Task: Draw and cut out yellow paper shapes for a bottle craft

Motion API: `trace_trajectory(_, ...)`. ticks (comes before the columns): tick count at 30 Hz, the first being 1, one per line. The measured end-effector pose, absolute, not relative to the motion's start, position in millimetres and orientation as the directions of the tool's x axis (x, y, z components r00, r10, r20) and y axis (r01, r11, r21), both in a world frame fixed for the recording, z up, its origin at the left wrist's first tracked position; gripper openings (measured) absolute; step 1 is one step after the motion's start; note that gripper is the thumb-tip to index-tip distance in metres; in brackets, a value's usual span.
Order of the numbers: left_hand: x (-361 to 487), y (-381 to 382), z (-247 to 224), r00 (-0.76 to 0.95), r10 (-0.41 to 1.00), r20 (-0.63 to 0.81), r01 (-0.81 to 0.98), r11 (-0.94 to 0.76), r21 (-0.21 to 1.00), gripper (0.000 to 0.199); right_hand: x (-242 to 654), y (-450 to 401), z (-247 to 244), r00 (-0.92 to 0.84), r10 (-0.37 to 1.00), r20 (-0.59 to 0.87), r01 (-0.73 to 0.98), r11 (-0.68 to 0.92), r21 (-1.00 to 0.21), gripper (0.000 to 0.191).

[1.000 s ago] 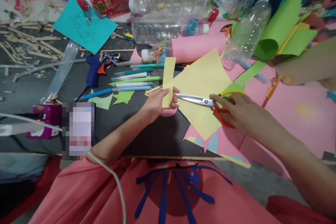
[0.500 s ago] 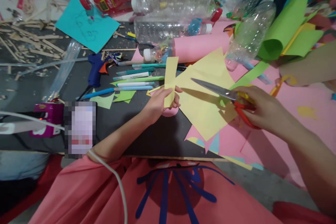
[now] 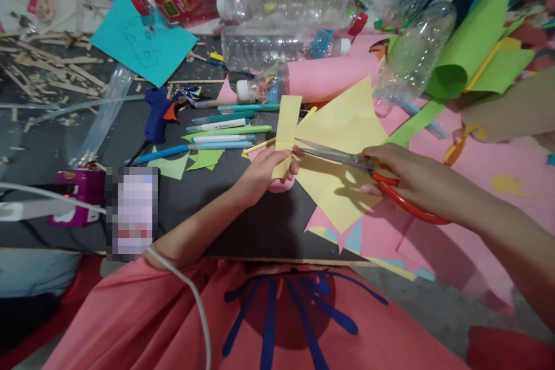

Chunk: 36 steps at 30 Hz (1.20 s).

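- Head view: the left hand (image 3: 267, 169) is closed, pinching a yellow strip (image 3: 289, 118) near its lower end between thumb and fingers; the strip stands roughly upright above the worktop (image 3: 243, 234).
- Right hand (image 3: 401, 176) is gripping red-handled scissors (image 3: 333, 155); blades slightly parted, pointing left. Tips lie at the strip's right edge, next to the left fingers; contact cannot be told.
- Yellow sheet (image 3: 338, 199) lies under the scissors, a shadow of the right hand across it. Pink paper (image 3: 459, 191) spreads to its right and below.
- Beyond the sheet: a clear bottle wrapped in pink paper (image 3: 332, 80), on its side.
- Left of the strip: a group of markers (image 3: 223, 124), laid roughly parallel; green paper scraps (image 3: 205, 159) just below them.
- Farther left: blue glue gun (image 3: 156, 115) with orange trigger, and a phone (image 3: 135, 211), screen pixelated.
- Far left: wooden sticks (image 3: 82, 75), scattered, near a turquoise sheet (image 3: 145, 40) bearing a line drawing.
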<state>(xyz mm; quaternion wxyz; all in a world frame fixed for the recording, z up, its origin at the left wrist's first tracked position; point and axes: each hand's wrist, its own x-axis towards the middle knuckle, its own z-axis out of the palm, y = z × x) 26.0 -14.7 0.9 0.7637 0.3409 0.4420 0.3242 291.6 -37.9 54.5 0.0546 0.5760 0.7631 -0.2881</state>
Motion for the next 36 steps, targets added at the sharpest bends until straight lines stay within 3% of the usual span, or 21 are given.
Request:
trace_trajectory(6, 27, -15, 7, 0.399, 0.769, -0.500, -0.170, 0.598, 0.783, 0.017, 284, -28, 46, -0.406, 0.846, -0.346, 0.886, 0.271, -0.377, 0.072)
trace_trajectory(16, 27, -15, 8, 0.443, 0.681, -0.583, -0.114, 0.688, 0.717, 0.022, 275, -20, 55, -0.436, 0.804, -0.405, 0.865, 0.249, -0.436, 0.076)
trace_trajectory(25, 26, -15, 3, 0.459, 0.704, -0.541, -0.139, 0.659, 0.739, 0.026, 274, -15, 60, -0.486, 0.754, -0.441, 0.824, 0.226, -0.520, 0.065)
trace_trajectory(36, 25, -17, -1, 0.461, 0.731, -0.502, -0.168, 0.628, 0.760, 0.026, 274, -14, 60, -0.490, 0.758, -0.431, 0.816, 0.225, -0.532, 0.054)
